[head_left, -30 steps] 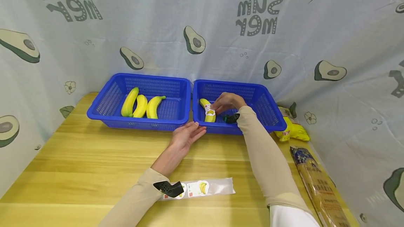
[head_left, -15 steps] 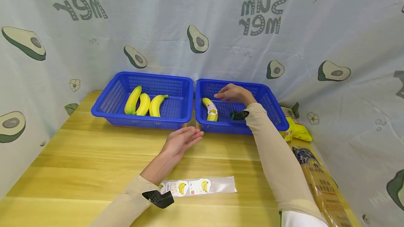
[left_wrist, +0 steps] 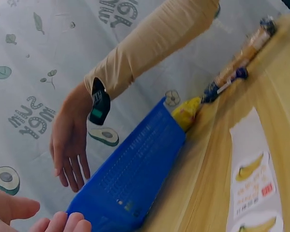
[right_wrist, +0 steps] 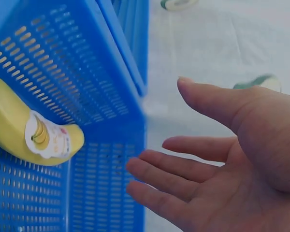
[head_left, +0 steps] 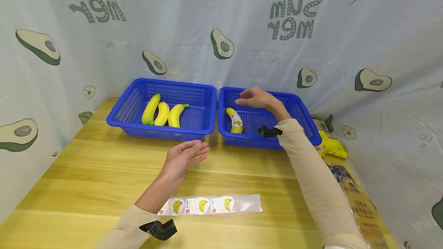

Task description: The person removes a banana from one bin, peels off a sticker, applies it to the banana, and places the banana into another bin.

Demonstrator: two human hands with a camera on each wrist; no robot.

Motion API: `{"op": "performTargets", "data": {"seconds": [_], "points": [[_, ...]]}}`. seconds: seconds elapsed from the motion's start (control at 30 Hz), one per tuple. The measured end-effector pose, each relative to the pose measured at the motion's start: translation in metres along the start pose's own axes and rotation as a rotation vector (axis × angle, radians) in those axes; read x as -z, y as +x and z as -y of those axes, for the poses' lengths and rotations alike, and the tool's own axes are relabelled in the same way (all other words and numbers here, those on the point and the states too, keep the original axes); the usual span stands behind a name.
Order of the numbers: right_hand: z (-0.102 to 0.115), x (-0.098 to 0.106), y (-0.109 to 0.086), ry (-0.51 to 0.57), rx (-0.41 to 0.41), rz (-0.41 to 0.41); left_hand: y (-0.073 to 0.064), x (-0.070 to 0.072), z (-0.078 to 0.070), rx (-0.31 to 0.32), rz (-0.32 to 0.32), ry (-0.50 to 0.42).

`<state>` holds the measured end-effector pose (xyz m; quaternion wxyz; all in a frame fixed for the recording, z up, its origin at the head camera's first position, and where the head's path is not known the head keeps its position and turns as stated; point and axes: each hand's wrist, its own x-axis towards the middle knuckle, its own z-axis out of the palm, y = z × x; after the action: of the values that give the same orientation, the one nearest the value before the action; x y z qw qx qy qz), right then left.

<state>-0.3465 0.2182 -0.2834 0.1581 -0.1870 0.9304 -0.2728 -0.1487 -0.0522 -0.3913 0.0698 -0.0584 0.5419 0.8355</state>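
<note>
In the head view my right hand point(head_left: 257, 98) hovers over the right blue basket point(head_left: 257, 141), fingers relaxed and holding nothing. Inside that basket, at its left side, lies a banana point(head_left: 237, 126) with a white banana-picture label point(right_wrist: 49, 136) stuck around it. My left hand point(head_left: 183, 156) is in front of the left blue basket point(head_left: 162, 133), above the table, its fingers loosely extended and bare. Several bananas point(head_left: 174, 115) without visible labels lie in the left basket. A strip of banana labels point(head_left: 211, 205) on clear backing lies on the table, partly covered by the left forearm.
A yellow packet point(head_left: 333, 146) sits beyond the right basket's right end. Along the table's right side lies a long brown package point(head_left: 363, 210), partly behind the right sleeve. A curtain point(head_left: 187, 22) with avocado prints hangs close behind both baskets.
My right hand has let go of the labelled banana and risen up and to the right. The left hand has drawn back from the right basket's front rim, toward the lower left.
</note>
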Motion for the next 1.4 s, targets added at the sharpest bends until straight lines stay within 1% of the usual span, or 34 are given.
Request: {"op": "performTargets", "data": {"seconds": [0.1, 0.2, 0.3, 0.4, 0.53, 0.83, 0.97, 1.1, 1.27, 1.4], "points": [[0.008, -0.004, -0.003, -0.023, 0.041, -0.029, -0.005, 0.007, -0.004, -0.047, -0.009, 0.067], [0.015, -0.009, -0.005, -0.060, 0.078, -0.058, -0.010, 0.014, -0.009, -0.077, -0.014, 0.108], [0.022, -0.014, -0.006, -0.081, 0.095, -0.084, -0.016, 0.023, -0.015, -0.080, -0.029, 0.124], [0.031, -0.019, -0.005, -0.088, 0.117, -0.121, -0.021, 0.034, -0.023, -0.071, -0.062, 0.117], [0.040, -0.026, -0.003, -0.085, 0.148, -0.191, -0.023, 0.050, -0.030, -0.060, -0.103, 0.089], [0.061, -0.038, 0.004, -0.062, 0.223, -0.321, -0.024, 0.083, -0.047, -0.077, -0.193, 0.046], [0.071, -0.042, 0.007, -0.047, 0.259, -0.345, -0.023, 0.097, -0.055, -0.070, -0.247, 0.010], [0.083, -0.044, 0.013, -0.036, 0.290, -0.370, -0.020, 0.113, -0.061, -0.072, -0.305, -0.062], [0.093, -0.046, 0.027, 0.010, 0.336, -0.409, -0.013, 0.134, -0.069, -0.064, -0.389, -0.147], [0.097, -0.049, 0.039, 0.037, 0.351, -0.440, -0.008, 0.148, -0.075, -0.048, -0.426, -0.188]]}}
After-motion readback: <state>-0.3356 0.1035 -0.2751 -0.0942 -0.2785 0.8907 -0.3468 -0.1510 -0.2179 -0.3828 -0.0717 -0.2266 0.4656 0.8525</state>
